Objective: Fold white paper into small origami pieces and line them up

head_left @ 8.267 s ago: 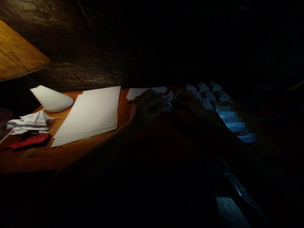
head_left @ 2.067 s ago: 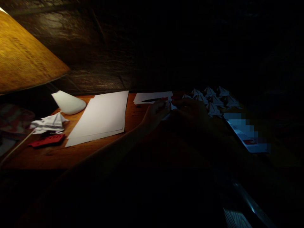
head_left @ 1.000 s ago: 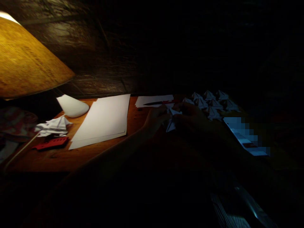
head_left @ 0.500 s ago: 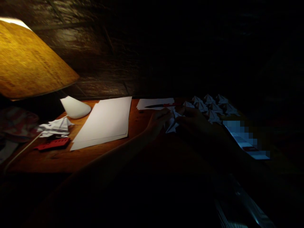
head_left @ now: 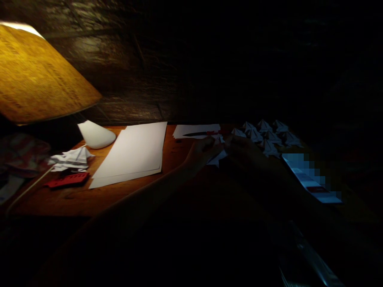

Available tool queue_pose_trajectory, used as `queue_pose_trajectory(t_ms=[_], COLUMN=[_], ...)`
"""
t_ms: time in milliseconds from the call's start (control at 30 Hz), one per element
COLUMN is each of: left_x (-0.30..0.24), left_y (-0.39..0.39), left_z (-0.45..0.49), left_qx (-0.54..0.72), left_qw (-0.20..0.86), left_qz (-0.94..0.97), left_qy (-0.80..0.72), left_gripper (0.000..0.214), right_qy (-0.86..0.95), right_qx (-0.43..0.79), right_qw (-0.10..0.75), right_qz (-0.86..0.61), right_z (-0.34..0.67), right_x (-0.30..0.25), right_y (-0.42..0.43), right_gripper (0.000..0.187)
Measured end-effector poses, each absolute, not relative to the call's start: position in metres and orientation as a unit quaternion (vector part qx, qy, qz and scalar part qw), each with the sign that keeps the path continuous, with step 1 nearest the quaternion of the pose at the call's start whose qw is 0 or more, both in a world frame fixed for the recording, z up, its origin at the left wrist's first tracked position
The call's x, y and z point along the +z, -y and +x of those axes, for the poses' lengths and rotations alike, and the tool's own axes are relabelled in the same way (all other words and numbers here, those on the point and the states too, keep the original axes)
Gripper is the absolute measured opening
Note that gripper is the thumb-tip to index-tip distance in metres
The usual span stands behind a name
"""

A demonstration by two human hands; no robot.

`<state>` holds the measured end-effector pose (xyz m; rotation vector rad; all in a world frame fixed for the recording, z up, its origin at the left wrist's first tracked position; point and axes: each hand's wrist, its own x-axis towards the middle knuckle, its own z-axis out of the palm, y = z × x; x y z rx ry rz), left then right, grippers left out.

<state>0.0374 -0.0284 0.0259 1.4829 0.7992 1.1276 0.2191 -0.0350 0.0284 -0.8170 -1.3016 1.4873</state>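
Note:
A small folded white paper figure [head_left: 217,158] is held between my two hands over the middle of the wooden table. My left hand [head_left: 200,153] pinches it from the left side, fingers closed. From the right, my right hand [head_left: 243,151] grips its edge with bent fingers; this hand lies in deep shadow and its fingertips are hard to make out. Just behind the hands lies a knife [head_left: 196,134] with a dark blade and red handle, resting on a small stack of white paper [head_left: 182,128]. Several similar folded paper figures [head_left: 271,137] stand grouped beyond my right hand.
Large white sheets [head_left: 131,153] lie left of centre on the table [head_left: 119,197]. Further left are a lamp base [head_left: 96,135] under a yellow shade [head_left: 44,79], a crumpled paper piece [head_left: 72,159] and a red object [head_left: 68,180]. A lit screen [head_left: 305,179] lies at the right.
Both hands have shifted slightly on the folded paper, and my fingers now cover more of its upper part. The other things stay in place; the view has moved a little.

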Motion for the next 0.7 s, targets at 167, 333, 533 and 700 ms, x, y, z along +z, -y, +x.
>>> queue_pose_trajectory(t_ms=[167,333,533,700], left_x=[0.0236,0.0185,0.0189,0.0189], left_y=[0.0257,0.0215,0.0239,0.0233], left_z=[0.0363,0.0308,0.0307,0.0312], left_qx=[0.475,0.502,0.509,0.509], left_qw=[0.488,0.382,0.354,0.344], left_qz=[0.645,0.691,0.705,0.709], left_qy=[-0.347,-0.353,-0.343,-0.347], left_gripper=[0.037,0.027,0.027,0.026], right_qy=[0.547,0.583,0.610,0.616], right_qx=[0.568,0.522,0.500,0.501], right_qw=[0.494,0.499,0.483,0.488], right_qz=[-0.366,-0.372,-0.381,-0.361], right_z=[0.2211,0.2207,0.2193,0.2196], right_x=[0.0242,0.0226,0.0230,0.0200], right_y=[0.0304,0.0296,0.0309,0.0303], right_gripper=[0.042,0.039,0.042,0.039])
